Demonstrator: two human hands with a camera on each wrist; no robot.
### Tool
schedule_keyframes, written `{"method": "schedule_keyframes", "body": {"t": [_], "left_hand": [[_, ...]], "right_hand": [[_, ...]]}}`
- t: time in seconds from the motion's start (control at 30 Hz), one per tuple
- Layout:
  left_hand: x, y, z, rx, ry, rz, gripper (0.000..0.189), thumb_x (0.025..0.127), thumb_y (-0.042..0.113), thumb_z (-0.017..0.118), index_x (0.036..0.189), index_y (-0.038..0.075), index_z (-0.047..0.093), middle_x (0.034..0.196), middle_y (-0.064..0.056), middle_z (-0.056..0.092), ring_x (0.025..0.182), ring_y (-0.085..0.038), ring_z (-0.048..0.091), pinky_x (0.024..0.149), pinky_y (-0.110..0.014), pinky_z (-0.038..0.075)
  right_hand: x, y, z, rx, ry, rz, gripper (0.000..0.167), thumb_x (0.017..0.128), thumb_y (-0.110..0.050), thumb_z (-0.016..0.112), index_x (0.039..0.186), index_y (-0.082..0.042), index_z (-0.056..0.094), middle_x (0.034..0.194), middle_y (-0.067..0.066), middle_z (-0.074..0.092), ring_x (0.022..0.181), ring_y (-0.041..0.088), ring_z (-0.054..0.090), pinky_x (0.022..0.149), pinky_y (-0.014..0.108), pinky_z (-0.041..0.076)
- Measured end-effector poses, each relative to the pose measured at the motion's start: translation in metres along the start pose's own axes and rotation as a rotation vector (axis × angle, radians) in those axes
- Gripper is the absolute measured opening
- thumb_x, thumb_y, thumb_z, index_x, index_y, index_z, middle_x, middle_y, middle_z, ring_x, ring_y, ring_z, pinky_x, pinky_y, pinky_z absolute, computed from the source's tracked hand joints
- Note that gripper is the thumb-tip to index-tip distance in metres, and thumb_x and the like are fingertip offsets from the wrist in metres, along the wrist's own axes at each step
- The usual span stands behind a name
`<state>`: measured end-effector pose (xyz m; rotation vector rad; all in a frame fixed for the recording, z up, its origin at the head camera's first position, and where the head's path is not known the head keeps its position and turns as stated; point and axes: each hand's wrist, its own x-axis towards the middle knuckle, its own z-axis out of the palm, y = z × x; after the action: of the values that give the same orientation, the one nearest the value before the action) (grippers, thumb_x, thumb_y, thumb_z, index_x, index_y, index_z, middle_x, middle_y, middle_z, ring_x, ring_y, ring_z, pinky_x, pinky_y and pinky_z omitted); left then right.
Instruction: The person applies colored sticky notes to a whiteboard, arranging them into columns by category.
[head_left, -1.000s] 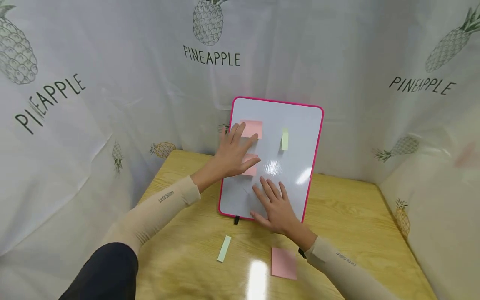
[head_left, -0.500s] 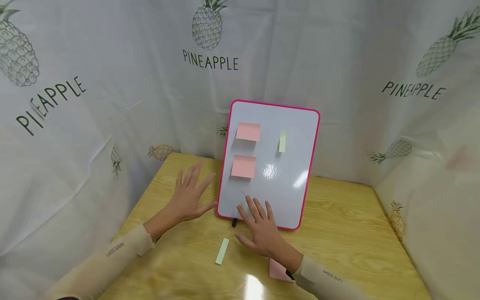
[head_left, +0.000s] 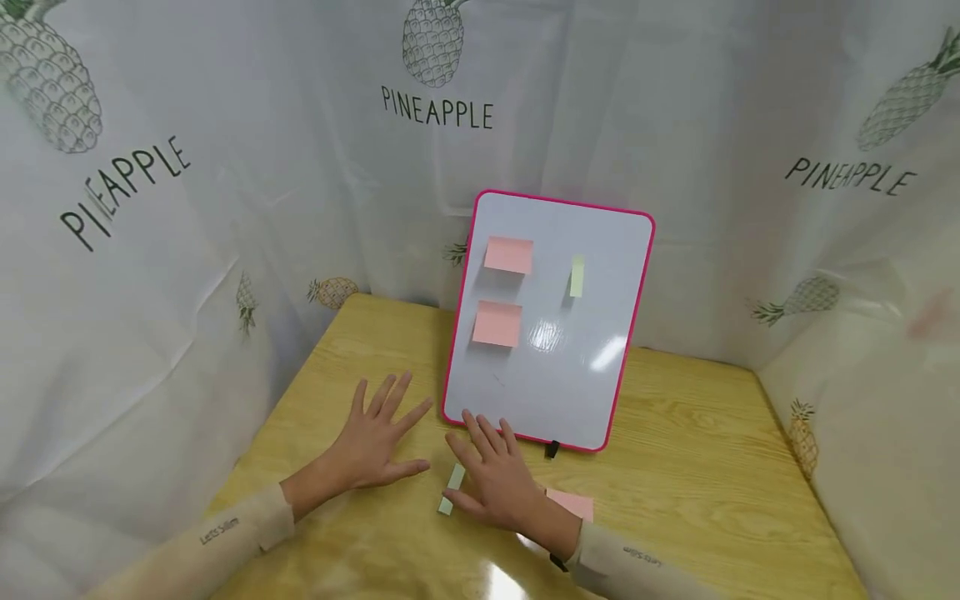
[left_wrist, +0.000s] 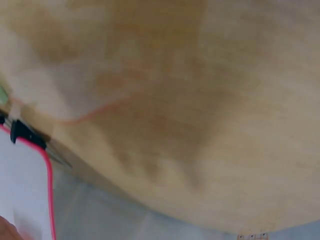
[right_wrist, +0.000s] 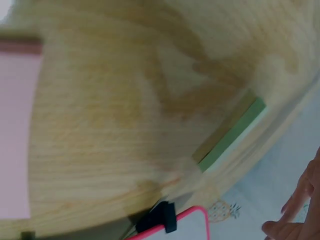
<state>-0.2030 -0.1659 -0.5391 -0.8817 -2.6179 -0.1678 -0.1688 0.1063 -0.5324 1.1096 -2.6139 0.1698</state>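
Note:
My left hand (head_left: 378, 442) is spread with straight fingers over the table, left of the whiteboard, holding nothing. My right hand (head_left: 498, 483), fingers also straight, is in front of the board's lower edge. Its thumb overlaps a narrow pale green sticky note pad (head_left: 455, 477); whether they touch I cannot tell. The same green pad (right_wrist: 232, 135) shows whole in the right wrist view. A pink sticky note pad (head_left: 576, 504) lies partly hidden behind the right wrist. On the pink-framed whiteboard (head_left: 562, 383) are an upper pink note (head_left: 509, 255), a lower pink note (head_left: 497, 324) and a green strip (head_left: 577, 277).
The whiteboard leans upright at the back of the wooden table (head_left: 690, 467), with a black stand foot (head_left: 552, 450) below its edge. A white pineapple-print curtain (head_left: 315, 167) surrounds the table's back and sides.
My left hand has left the pink notes on the board and moved down-left over the table. My right hand has come down and left from the board's lower part toward the green pad.

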Motion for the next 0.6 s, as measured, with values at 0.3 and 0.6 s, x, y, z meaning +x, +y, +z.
{"method": "schedule_keyframes", "body": {"t": [0.3,0.6], "left_hand": [[-0.02,0.006,0.009,0.021,-0.044,0.05,0.096,0.078,0.088,0.045,0.154,0.03,0.035,0.163,-0.019,0.017,0.147,-0.046,0.023,0.108,-0.076,0.01],[-0.025,0.011,0.015,0.017,-0.092,0.065,0.097,0.08,0.088,0.041,0.157,0.03,0.028,0.166,-0.017,0.009,0.148,-0.044,0.022,0.11,-0.074,0.007]], "right_hand": [[-0.001,-0.024,0.017,-0.093,-0.048,-0.026,0.062,0.088,-0.059,0.064,0.129,-0.012,0.061,0.14,0.015,0.053,0.127,0.031,0.054,0.098,0.047,0.05],[-0.003,-0.034,0.026,-0.005,-0.141,0.025,0.048,0.089,-0.052,0.067,0.114,-0.011,0.064,0.119,0.006,0.059,0.107,0.021,0.059,0.088,0.036,0.054]]}}
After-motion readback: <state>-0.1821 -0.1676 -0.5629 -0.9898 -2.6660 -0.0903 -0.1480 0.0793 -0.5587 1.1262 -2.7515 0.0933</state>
